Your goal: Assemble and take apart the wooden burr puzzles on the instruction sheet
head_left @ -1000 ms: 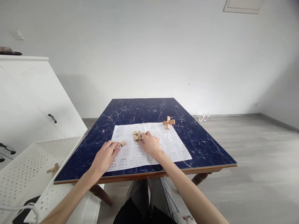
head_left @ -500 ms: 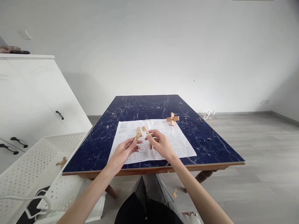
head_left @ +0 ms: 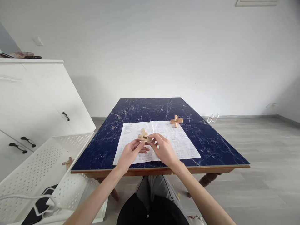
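Note:
Above a printed paper sheet (head_left: 182,147), my left hand (head_left: 130,153) and my right hand (head_left: 165,149) meet around small notched wooden puzzle pieces (head_left: 142,137). One bar lies crosswise between the two hands, with a dark notch in its upper side. A shorter wooden block (head_left: 143,132) points away from it toward the far side. My left hand pinches the left part from below, thumb in front. The fingers of my right hand close on the right end and hide part of it. How the pieces fit together cannot be made out.
A cross-shaped wooden puzzle (head_left: 176,121) sits at the sheet's far right corner on the blue marbled table (head_left: 98,150). To the left is a white perforated basket (head_left: 35,165) with another wooden piece (head_left: 68,162) in it, below a white cabinet (head_left: 42,93). Bottles (head_left: 213,118) stand beyond the table.
The piece in my right hand has come down and left to the pieces in my left hand, where it was apart before. The bar now lies crosswise. The whole view has shifted slightly.

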Action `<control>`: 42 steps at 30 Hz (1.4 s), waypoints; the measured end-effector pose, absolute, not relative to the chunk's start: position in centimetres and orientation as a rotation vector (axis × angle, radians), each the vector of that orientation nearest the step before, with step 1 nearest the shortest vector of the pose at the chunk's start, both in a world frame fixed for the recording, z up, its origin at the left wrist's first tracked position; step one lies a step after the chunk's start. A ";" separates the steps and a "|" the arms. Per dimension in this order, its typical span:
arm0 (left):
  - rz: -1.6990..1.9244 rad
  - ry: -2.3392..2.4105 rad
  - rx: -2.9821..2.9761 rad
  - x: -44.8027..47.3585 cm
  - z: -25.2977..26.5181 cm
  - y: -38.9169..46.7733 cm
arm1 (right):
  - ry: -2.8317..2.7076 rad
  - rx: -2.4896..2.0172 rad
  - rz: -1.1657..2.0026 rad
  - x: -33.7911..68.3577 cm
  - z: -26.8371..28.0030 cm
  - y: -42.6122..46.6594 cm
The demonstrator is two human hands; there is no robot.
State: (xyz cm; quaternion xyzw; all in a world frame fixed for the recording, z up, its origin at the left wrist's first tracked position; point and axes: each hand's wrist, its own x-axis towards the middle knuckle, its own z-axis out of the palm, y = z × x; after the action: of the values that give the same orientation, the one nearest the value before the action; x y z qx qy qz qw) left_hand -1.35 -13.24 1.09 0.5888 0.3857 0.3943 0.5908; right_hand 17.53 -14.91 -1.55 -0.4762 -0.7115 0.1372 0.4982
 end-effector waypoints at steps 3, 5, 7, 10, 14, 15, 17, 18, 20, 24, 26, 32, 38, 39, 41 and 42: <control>0.916 0.886 1.383 -1.4 0.8 -13.0 | -1.715 -1.111 0.314 17.3 -1.7 -14.9; 0.903 0.875 1.408 -1.6 0.6 -12.8 | -1.699 -1.079 0.305 17.3 -1.8 -14.9; 0.874 0.851 1.441 -2.0 0.5 -12.5 | -1.680 -1.049 0.323 17.3 -1.8 -15.0; 0.795 0.794 1.483 -2.6 0.5 -12.3 | -1.672 -1.009 0.381 17.4 -1.8 -15.2; 0.719 0.713 1.530 -3.2 0.7 -12.2 | -1.703 -0.956 0.381 17.7 -1.6 -15.7; 0.715 0.703 1.533 -3.3 0.7 -12.2 | -1.711 -0.947 0.368 17.8 -1.5 -15.8; 0.714 0.703 1.526 -3.2 0.6 -12.1 | -1.728 -0.935 0.326 18.0 -1.4 -16.0; 0.717 0.706 1.520 -3.1 0.6 -12.0 | -1.739 -0.932 0.300 18.0 -1.3 -16.0; 0.732 0.713 1.509 -2.9 0.4 -11.9 | -1.760 -0.927 0.255 18.2 -1.3 -16.1; 0.760 0.743 1.505 -2.7 0.2 -12.1 | -1.757 -0.916 0.232 18.3 -1.3 -16.3; 0.775 0.769 1.517 -2.7 0.2 -12.4 | -1.749 -0.915 0.226 18.3 -1.4 -16.4; 0.783 0.788 1.497 -2.7 0.4 -12.9 | -1.711 -0.924 0.228 18.2 -1.7 -17.2; 0.770 0.804 1.498 -2.7 0.3 -12.9 | -1.625 -0.949 0.316 17.7 -2.0 -17.6; 0.766 0.805 1.500 -2.8 0.3 -13.0 | -1.605 -0.943 0.335 17.6 -2.0 -17.6; 0.758 0.810 1.505 -2.9 0.4 -13.2 | -1.565 -0.941 0.388 17.3 -2.0 -17.6; 0.755 0.815 1.510 -3.0 0.5 -13.3 | -1.546 -0.949 0.420 17.2 -2.0 -17.6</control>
State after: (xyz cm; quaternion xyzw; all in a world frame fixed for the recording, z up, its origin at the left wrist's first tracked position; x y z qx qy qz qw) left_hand -3.00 -13.32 0.46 0.6491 0.3505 0.3246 0.5920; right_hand 17.17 -17.63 -2.04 -0.4087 -0.6662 0.1807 0.5970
